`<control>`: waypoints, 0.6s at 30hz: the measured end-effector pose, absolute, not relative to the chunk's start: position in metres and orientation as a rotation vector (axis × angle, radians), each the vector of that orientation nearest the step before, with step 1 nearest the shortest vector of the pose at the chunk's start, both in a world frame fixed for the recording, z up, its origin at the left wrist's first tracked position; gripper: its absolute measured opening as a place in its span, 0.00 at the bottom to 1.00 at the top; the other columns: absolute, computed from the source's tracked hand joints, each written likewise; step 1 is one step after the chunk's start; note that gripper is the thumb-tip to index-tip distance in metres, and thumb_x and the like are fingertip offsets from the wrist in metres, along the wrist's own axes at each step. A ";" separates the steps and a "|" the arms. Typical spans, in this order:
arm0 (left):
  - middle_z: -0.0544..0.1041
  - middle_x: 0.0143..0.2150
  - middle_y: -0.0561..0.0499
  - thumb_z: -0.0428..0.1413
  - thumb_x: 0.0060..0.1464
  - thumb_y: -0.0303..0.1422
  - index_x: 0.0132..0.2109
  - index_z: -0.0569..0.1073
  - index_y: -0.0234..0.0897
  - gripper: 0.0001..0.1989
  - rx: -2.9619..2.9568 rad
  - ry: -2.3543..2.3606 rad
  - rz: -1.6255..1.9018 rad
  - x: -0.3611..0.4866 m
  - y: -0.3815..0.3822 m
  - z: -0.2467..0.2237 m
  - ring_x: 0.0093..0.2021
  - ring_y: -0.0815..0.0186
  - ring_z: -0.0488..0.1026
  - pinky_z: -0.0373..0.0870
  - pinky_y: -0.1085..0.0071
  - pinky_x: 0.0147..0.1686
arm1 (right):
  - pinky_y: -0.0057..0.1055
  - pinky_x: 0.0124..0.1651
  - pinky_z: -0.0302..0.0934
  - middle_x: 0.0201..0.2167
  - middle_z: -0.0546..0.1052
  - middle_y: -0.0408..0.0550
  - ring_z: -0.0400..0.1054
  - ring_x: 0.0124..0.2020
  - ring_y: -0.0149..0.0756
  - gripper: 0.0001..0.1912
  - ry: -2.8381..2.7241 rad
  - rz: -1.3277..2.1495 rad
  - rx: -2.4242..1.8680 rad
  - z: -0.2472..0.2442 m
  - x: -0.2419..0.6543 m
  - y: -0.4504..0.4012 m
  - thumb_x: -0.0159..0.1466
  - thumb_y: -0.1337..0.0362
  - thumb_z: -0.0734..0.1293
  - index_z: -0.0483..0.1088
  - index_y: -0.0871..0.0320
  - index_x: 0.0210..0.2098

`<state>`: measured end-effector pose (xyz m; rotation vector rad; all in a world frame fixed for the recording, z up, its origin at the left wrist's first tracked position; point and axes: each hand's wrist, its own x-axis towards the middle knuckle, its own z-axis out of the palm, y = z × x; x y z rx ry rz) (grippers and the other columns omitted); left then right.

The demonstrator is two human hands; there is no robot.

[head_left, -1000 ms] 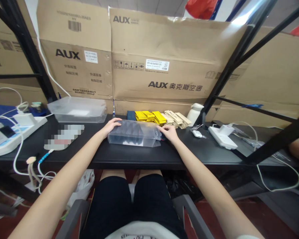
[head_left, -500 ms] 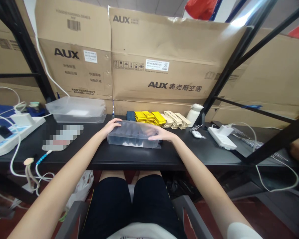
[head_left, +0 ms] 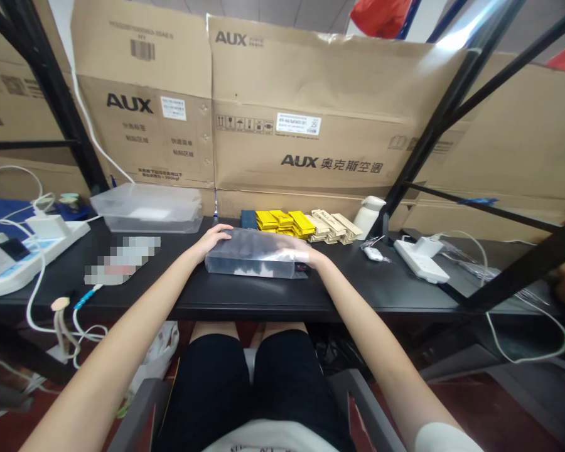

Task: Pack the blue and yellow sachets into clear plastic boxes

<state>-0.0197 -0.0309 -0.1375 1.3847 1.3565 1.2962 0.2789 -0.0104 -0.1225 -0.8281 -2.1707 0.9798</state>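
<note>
A clear plastic box (head_left: pixel 249 267) lies on the black desk in front of me, with something white showing through its front wall. My left hand (head_left: pixel 213 238) grips the box at its far left corner, its fingers bent over the top edge. At the right end, my right hand (head_left: pixel 303 251) is seen partly through the clear plastic. Its fingers are hazy there, and I cannot tell whether they are inside the box or behind it. A small dark item (head_left: pixel 301 271) sticks out by the box's right end.
Behind the box are a dark blue packet (head_left: pixel 248 219), yellow packets (head_left: pixel 282 221) and beige packets (head_left: pixel 332 226). A white bottle (head_left: pixel 370 216) stands to their right. A clear tray (head_left: pixel 148 210) and a white power strip (head_left: pixel 51 242) are at left; another power strip (head_left: pixel 421 260) lies at right.
My right hand has shifted so that its fingers and thumb are now behind the clear plastic instead of on its front. The left hand keeps its hold.
</note>
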 end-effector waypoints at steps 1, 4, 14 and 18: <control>0.78 0.40 0.53 0.60 0.36 0.33 0.39 0.78 0.40 0.18 1.391 1.359 1.300 -0.020 -0.031 -0.138 0.41 0.58 0.75 0.70 0.68 0.39 | 0.41 0.65 0.55 0.60 0.70 0.49 0.63 0.61 0.45 0.29 -2.167 0.990 -0.811 -0.123 0.282 -0.010 0.56 0.57 0.73 0.70 0.54 0.56; 0.78 0.40 0.53 0.60 0.36 0.33 0.39 0.78 0.41 0.17 1.405 1.369 1.302 -0.020 -0.030 -0.139 0.42 0.57 0.75 0.70 0.67 0.40 | 0.38 0.61 0.59 0.60 0.70 0.50 0.64 0.60 0.44 0.26 -2.152 1.026 -0.775 -0.125 0.290 -0.010 0.60 0.58 0.68 0.69 0.57 0.57; 0.79 0.39 0.52 0.60 0.37 0.32 0.40 0.77 0.40 0.17 1.382 1.370 1.297 -0.016 -0.033 -0.136 0.40 0.58 0.75 0.71 0.67 0.38 | 0.37 0.47 0.68 0.36 0.80 0.48 0.72 0.39 0.40 0.16 -2.114 1.063 -0.948 -0.131 0.290 -0.012 0.50 0.59 0.76 0.78 0.59 0.36; 0.79 0.38 0.52 0.60 0.36 0.32 0.39 0.78 0.40 0.17 1.380 1.374 1.299 -0.016 -0.034 -0.135 0.40 0.57 0.76 0.72 0.66 0.38 | 0.36 0.49 0.68 0.39 0.79 0.47 0.72 0.41 0.39 0.24 -2.075 1.136 -0.911 -0.126 0.289 -0.021 0.46 0.62 0.77 0.76 0.59 0.43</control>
